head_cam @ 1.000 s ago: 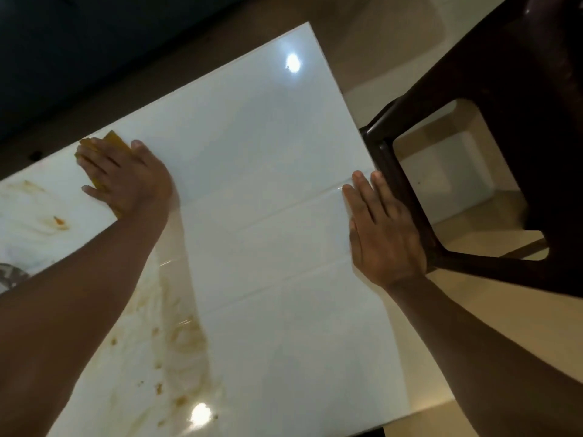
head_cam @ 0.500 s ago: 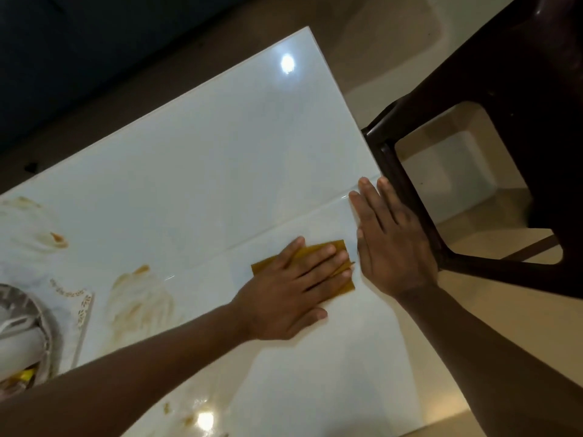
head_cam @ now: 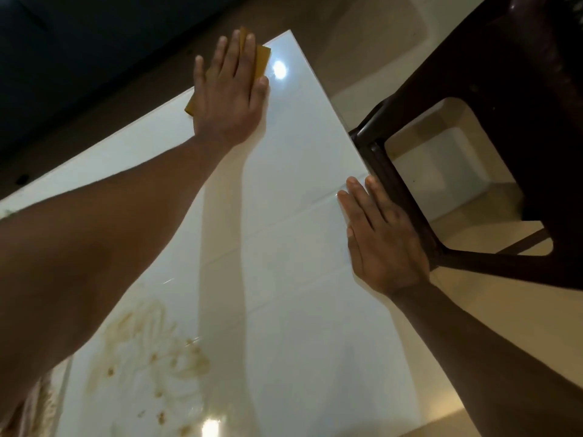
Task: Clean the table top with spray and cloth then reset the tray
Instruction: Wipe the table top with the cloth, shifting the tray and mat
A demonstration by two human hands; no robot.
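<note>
Nearest us, at the near left corner of the glossy white table [head_cam: 299,326], we see brown smeared stains [head_cam: 148,351] not yet wiped; we judge they could dry on or spread into the clean part if our cloth drags through them carelessly. Midway along the right edge, our right hand [head_cam: 383,244] lies flat with straight fingers, gripping nothing, just beside the dark brown plastic chair [head_cam: 492,127]; leaning hard there could shift the table into it. At the far corner, our left hand [head_cam: 228,89] presses flat on the folded mustard-yellow cloth [head_cam: 262,59], fingers straight, not curled round it. The cloth overhangs the far edge, so one more push could send it off onto the floor. We see no spray or tray.
</note>
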